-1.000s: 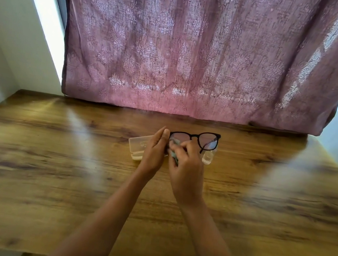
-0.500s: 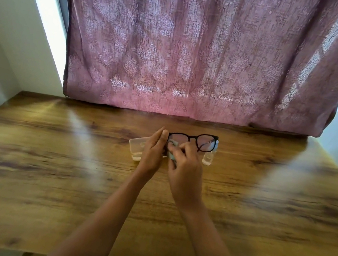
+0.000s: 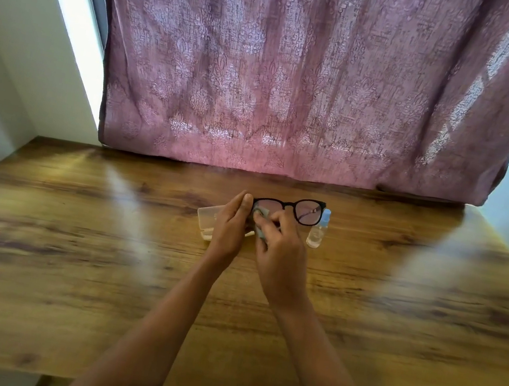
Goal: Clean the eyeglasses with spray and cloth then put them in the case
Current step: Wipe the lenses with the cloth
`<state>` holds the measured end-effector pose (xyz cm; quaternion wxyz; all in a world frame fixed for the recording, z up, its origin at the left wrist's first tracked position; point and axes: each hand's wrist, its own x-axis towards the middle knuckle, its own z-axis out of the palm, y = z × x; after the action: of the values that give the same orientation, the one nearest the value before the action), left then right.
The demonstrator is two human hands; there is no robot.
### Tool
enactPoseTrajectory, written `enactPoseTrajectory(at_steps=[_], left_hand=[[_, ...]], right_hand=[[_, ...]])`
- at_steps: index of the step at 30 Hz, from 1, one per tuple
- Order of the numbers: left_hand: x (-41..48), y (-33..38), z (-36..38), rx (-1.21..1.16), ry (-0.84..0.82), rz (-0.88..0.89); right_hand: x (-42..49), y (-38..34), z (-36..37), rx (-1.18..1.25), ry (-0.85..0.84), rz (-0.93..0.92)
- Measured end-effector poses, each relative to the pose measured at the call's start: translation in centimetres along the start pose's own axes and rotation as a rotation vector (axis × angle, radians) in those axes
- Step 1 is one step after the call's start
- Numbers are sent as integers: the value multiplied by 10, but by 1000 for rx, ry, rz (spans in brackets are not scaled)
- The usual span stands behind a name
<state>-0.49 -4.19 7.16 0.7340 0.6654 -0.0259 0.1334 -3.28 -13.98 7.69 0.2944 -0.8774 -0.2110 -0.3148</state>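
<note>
Two hands: left hand (image 3: 229, 226) pinches glasses (image 3: 306, 212) by the left end; right hand (image 3: 282, 260) pinches cloth (image 3: 261, 218) on the left lens
Glasses: above far-centre tabletop (image 3: 64, 261), near case (image 3: 206, 220)
Wipe: probably light circles, both faces, frame braced

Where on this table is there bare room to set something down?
Bare wood lies left of the case, right of the spray bottle, and along the near edge of the table either side of the forearms. Crowded: the centre, where case, bottle, left hand, right hand, eyeglasses and cloth cluster.
</note>
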Motion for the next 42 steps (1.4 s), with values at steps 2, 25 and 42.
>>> enactPoseTrajectory(at_steps=[2,25,42], left_hand=[[-1,0,-1,21,8,-4],[0,2,-1,54,53,-3],[5,-6,4,35,43,-4]], right_hand=[[-3,10,-3,-2,4,41],[17,7,5,18,32,137],[10,3,6,74,3,46]])
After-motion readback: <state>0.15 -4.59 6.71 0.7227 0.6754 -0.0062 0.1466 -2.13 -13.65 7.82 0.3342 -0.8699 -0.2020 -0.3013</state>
